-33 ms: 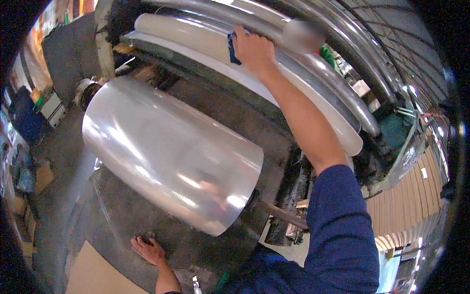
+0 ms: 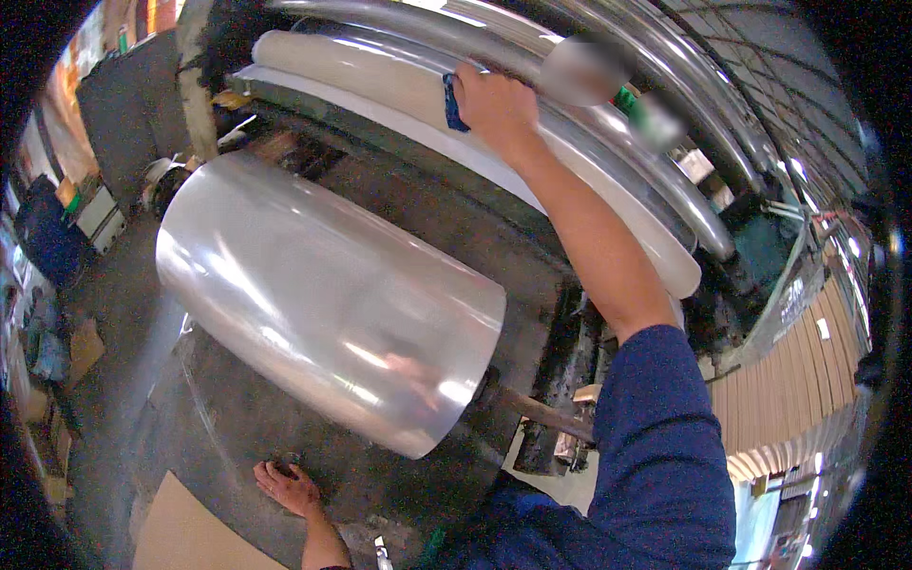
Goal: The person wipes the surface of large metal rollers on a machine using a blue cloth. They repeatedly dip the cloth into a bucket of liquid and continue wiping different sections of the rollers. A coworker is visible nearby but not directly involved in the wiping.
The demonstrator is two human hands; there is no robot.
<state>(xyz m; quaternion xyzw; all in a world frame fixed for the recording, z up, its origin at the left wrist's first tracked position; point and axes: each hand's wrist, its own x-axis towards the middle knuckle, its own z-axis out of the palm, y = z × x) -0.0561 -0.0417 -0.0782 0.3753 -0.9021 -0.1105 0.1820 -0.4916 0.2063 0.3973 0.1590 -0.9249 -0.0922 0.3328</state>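
My right hand (image 2: 494, 103) reaches up and away with the arm stretched out. It presses a small blue cloth (image 2: 453, 103) against a long cream roller (image 2: 380, 81) at the top of a machine. My left hand (image 2: 285, 486) rests flat, fingers spread, on the grey machine surface (image 2: 237, 418) below a large shiny roll of clear film (image 2: 323, 294). It holds nothing. The roll sits on a metal shaft (image 2: 532, 410) that sticks out at its right end.
Shiny metal rollers (image 2: 608, 142) run parallel behind the cream one. A brown cardboard sheet (image 2: 190, 532) lies at the lower left. Boxes and clutter stand on the floor at the far left (image 2: 57, 332). A dark gap in the machine frame (image 2: 560, 351) lies under my right arm.
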